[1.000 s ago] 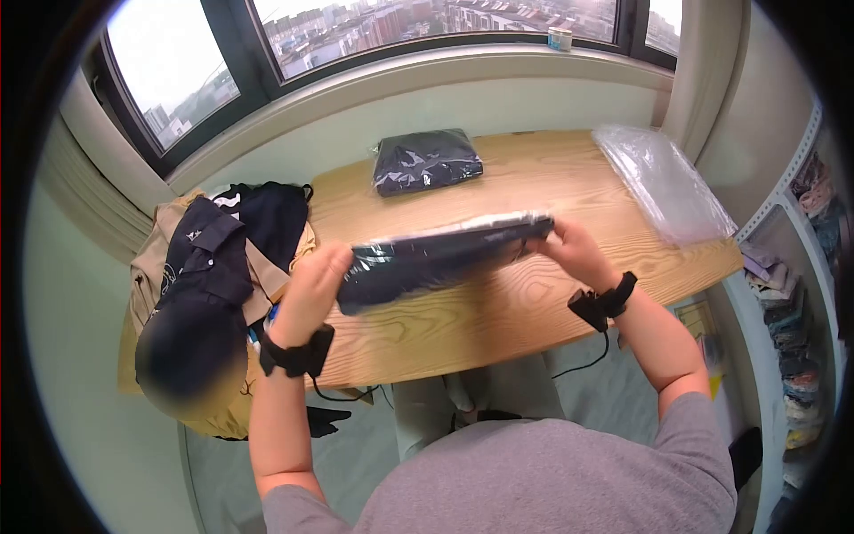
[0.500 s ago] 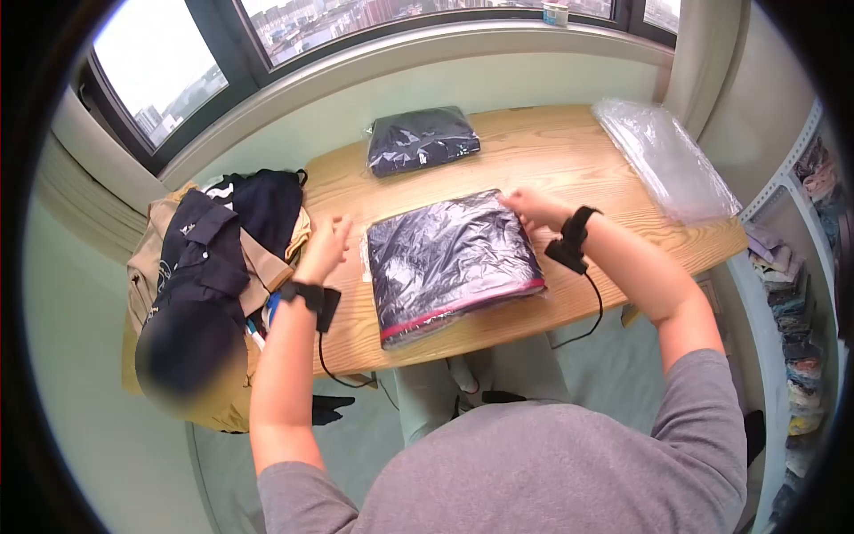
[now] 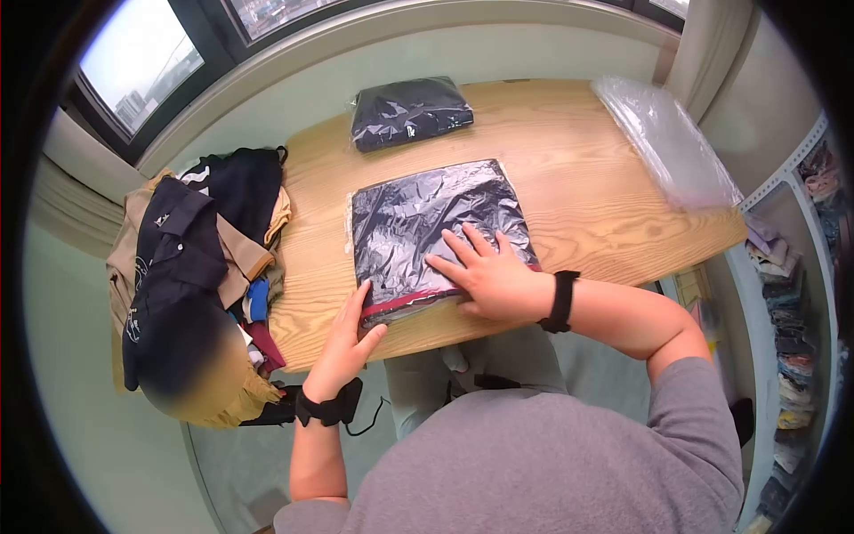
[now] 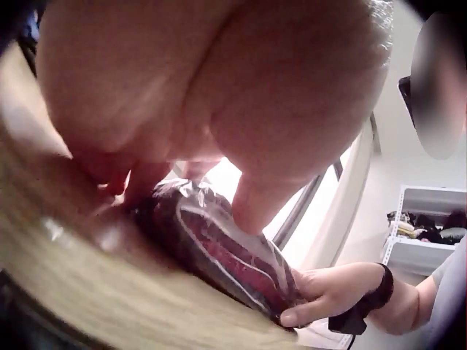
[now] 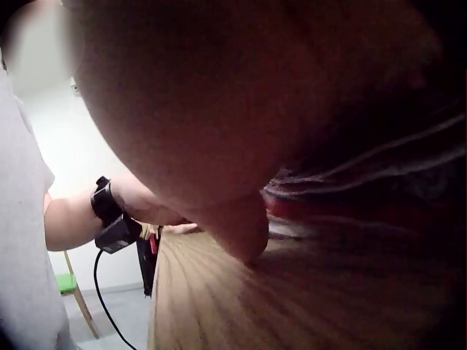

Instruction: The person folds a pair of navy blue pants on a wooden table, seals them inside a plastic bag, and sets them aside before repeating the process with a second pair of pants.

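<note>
A folded dark garment in a clear plastic bag (image 3: 418, 214) lies flat on the wooden table (image 3: 587, 178), a red strip along its near edge. My right hand (image 3: 503, 280) rests on its near right part with fingers spread; in the right wrist view that thumb (image 5: 244, 237) reaches down beside the package's near edge. At the near left corner is my left hand (image 3: 342, 349), its fingers fairly straight along the side and the thumb apart. From the left wrist, the package's end (image 4: 226, 255) shows beneath that hand, with the red layer visible through the plastic.
Another bagged dark garment (image 3: 411, 114) sits at the back of the table. Flat clear plastic bags (image 3: 667, 147) lie at the right end. A heap of clothes (image 3: 191, 258) covers the left end. Shelves with folded clothes (image 3: 792, 356) stand at the right, beyond the table's edge.
The bagged garment, held up tilted between both hands, has come down flat on the table. The right hand has moved from its far right corner onto its top; the left has moved to the near left corner.
</note>
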A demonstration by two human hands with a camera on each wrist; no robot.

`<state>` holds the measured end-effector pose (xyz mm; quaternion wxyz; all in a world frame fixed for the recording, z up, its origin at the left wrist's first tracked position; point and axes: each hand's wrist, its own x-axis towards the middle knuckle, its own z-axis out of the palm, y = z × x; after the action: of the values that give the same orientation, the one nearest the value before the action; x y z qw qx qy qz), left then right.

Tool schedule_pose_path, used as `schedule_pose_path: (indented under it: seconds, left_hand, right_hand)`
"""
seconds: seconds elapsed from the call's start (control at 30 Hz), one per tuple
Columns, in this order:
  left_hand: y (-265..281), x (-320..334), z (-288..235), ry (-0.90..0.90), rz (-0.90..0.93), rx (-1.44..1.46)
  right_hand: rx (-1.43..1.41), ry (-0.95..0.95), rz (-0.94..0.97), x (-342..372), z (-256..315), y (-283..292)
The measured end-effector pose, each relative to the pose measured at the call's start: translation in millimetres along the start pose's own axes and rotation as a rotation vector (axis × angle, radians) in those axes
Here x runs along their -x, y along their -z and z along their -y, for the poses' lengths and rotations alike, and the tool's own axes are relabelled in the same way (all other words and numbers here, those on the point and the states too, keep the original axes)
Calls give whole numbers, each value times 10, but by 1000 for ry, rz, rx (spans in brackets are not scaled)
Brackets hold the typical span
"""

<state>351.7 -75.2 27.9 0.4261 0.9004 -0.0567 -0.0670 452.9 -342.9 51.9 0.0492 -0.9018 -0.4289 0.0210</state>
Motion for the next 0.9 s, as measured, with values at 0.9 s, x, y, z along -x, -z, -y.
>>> schedule_pose_path:
  seconds: [0.9]
  left_hand:
    - [-352, 67, 125, -120, -420, -27]
  right_hand:
    - [149, -281, 79, -16, -283, -5]
